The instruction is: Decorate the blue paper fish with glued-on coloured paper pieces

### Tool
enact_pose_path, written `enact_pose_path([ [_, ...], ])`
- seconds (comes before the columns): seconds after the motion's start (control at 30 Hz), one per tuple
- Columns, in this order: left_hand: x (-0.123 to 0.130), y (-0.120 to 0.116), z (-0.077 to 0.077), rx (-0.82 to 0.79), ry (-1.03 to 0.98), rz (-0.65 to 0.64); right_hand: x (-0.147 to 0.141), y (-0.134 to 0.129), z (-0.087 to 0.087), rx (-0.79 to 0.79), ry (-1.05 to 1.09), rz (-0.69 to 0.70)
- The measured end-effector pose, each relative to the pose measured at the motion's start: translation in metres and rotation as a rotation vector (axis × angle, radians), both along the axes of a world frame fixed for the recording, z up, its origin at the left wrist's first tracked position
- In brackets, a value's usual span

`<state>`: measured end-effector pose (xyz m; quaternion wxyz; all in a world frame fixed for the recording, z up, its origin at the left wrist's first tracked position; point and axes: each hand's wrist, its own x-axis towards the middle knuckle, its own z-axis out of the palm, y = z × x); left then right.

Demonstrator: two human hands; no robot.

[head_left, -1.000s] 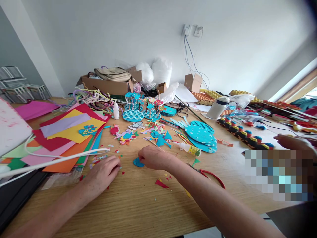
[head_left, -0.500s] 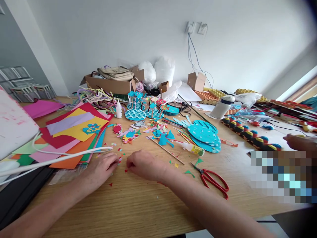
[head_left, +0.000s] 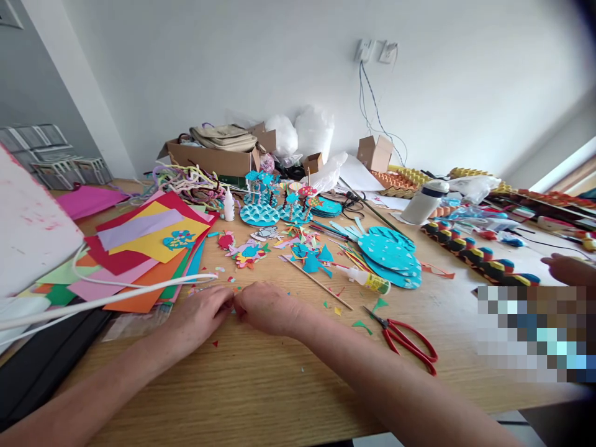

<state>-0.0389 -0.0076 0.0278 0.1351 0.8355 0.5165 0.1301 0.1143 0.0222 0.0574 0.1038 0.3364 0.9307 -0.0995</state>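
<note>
My left hand [head_left: 203, 312] and my right hand [head_left: 265, 308] meet low over the wooden table, fingertips together and fingers curled. What they pinch, if anything, is hidden. Small paper scraps lie around them, with a red triangle scrap [head_left: 215, 343] just in front. Beyond the hands are paper fish cut-outs [head_left: 249, 253] and blue paper scraps [head_left: 311, 256]. A thin wooden stick [head_left: 321, 284] lies to the right. Past it are a glue bottle [head_left: 370, 280] on its side and red-handled scissors [head_left: 405, 338] with parted handles.
Coloured paper sheets [head_left: 135, 282] and a white cable [head_left: 153, 285] lie at left. Blue oval pieces [head_left: 391, 253], a white bottle [head_left: 228, 205] and wavy blue models [head_left: 259, 213] stand farther back. Another person's hand [head_left: 568, 269] is at far right, near a painted egg-carton strip [head_left: 484, 257].
My right hand has moved left and my left hand slightly right, so their fingertips now meet. The view has shifted a little, and the other person's hand has moved slightly.
</note>
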Motion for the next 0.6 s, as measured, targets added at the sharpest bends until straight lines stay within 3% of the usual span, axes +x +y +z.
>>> enact_pose_path([
  [0.2,0.003,-0.005,0.010,-0.059,-0.100,0.042,0.009,-0.001,0.004,-0.100,0.148,-0.089],
  [0.4,0.016,-0.004,0.010,-0.354,-0.467,0.118,0.023,-0.001,0.005,-0.421,0.654,-0.401],
  [0.6,0.027,-0.005,0.011,-0.378,-0.610,0.155,0.025,-0.004,0.001,-0.640,0.836,-0.520],
])
